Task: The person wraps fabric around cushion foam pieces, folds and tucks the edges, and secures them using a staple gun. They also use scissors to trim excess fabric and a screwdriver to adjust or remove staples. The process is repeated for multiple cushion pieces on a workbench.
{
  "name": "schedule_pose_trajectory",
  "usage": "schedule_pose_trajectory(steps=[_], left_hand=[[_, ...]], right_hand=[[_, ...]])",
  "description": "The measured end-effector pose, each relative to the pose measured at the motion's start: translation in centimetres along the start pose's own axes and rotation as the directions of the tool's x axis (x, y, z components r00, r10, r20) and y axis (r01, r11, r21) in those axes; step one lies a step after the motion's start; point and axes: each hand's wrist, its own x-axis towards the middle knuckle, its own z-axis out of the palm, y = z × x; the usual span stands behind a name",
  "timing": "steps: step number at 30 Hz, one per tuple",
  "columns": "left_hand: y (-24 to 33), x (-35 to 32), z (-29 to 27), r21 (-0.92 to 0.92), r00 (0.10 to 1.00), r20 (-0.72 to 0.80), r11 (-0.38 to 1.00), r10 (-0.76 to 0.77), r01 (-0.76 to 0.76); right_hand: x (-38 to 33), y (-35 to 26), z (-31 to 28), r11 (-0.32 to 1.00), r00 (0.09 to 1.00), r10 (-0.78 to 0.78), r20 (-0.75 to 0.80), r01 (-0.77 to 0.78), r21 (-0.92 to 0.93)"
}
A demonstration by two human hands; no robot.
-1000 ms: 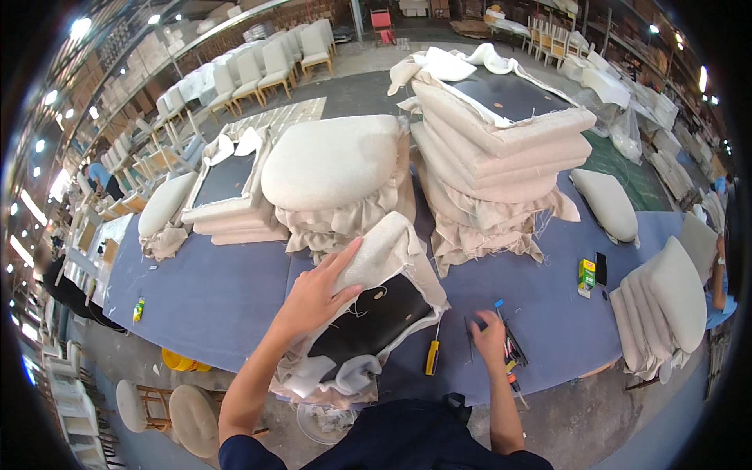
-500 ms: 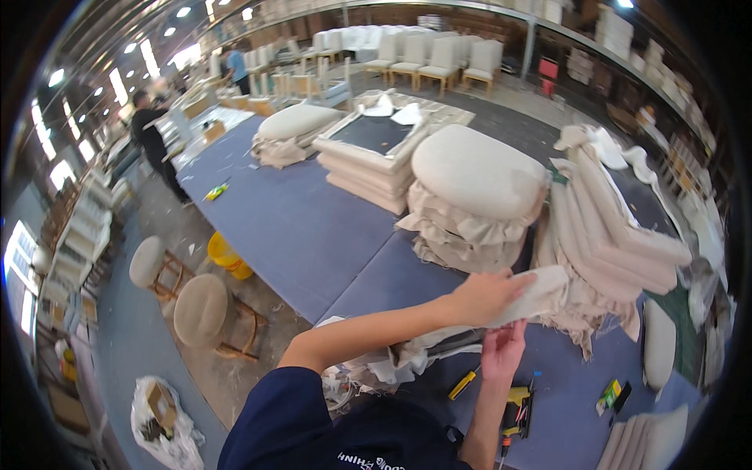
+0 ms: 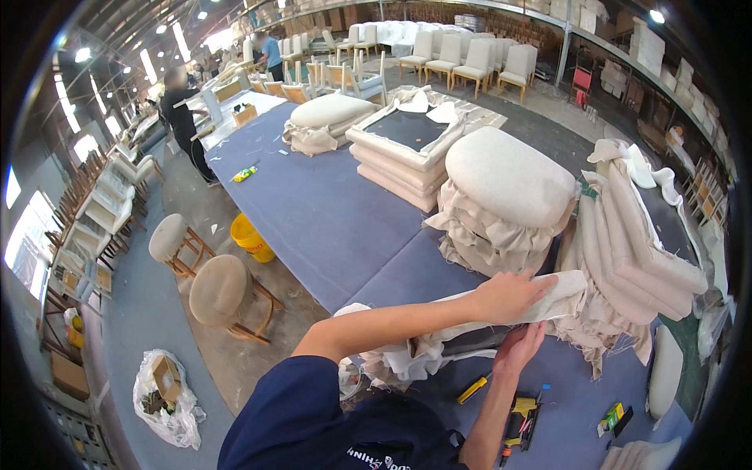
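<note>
A padded panel wrapped in cream fabric is tilted up in front of me, its dark underside partly showing. My left hand lies across the top of the panel, fingers gripping the cloth near its right end. Below the same edge, my right hand has its fingers up against the fabric, palm turned upward. Loose cloth and white padding hang under my left forearm. On the table near my right wrist are a yellow-handled screwdriver and a yellow and black staple gun.
Beyond the hands stand a stack of rounded cream cushions, leaning seat pads and square pads on the blue table. Round stools and a yellow bucket stand left. A co-worker in black is farther off.
The view has swung, so the scene sits farther right in the picture. Both hands remain at the panel; my right hand's fingers look straighter along its lower edge.
</note>
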Motion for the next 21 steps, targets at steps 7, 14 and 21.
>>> schedule_pose_trajectory(steps=[7,14,21], left_hand=[[-3.0,2.0,1.5,-0.266,0.994,-0.091,0.960,0.067,-0.089],[-2.5,4.6,0.5,-0.321,0.993,0.029,0.940,-0.112,0.116],[-3.5,3.8,0.8,-0.382,0.996,-0.026,0.922,-0.080,0.064]], right_hand=[[1.7,0.6,0.4,0.991,0.991,0.080,-0.112,-0.068,0.112],[3.3,0.4,-1.3,0.998,0.995,-0.019,-0.098,0.013,-0.064],[5.0,-0.1,-3.7,0.962,0.982,0.184,-0.042,-0.189,-0.196]])
